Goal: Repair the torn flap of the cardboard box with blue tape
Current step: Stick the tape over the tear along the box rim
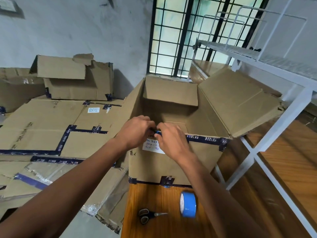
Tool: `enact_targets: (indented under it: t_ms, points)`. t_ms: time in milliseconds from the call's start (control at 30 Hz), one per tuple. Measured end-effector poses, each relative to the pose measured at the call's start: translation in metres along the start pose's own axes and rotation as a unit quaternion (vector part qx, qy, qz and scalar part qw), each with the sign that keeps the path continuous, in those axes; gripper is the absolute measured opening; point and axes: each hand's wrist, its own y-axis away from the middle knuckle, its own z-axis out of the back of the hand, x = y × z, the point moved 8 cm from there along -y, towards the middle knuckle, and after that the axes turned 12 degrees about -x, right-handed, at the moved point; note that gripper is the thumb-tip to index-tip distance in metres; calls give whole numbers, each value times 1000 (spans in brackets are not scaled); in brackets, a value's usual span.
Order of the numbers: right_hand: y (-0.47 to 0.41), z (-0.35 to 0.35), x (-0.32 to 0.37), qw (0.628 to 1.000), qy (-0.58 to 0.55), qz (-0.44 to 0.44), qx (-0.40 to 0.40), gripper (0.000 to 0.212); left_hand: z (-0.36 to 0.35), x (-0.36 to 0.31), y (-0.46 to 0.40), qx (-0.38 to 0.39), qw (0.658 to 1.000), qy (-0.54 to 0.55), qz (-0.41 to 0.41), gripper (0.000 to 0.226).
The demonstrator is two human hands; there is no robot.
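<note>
Both hands, left hand (135,130) and right hand (171,140), pinch a short blue tape strip (158,132) on the cardboard box (171,165) near rim; next, seemingly, pressing it flat; tape roll (187,204) waits on the counter (154,200).

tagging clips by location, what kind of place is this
Probably a storeroom or packing area: taped cardboard boxes piled along a scuffed wall, a white wire shelving rack, and a barred window.
</note>
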Motion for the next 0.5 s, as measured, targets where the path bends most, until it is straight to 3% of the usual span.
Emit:
enact_targets:
  t_ms: [233,500]
  points:
    - [-7,-9,-7,998,-49,-36,19,7,-5,3,-1,-13,999,30,25,12]
    - [-14,-18,-18,994,-72,-75,33,14,-6,3,-10,2,999,30,18,9]
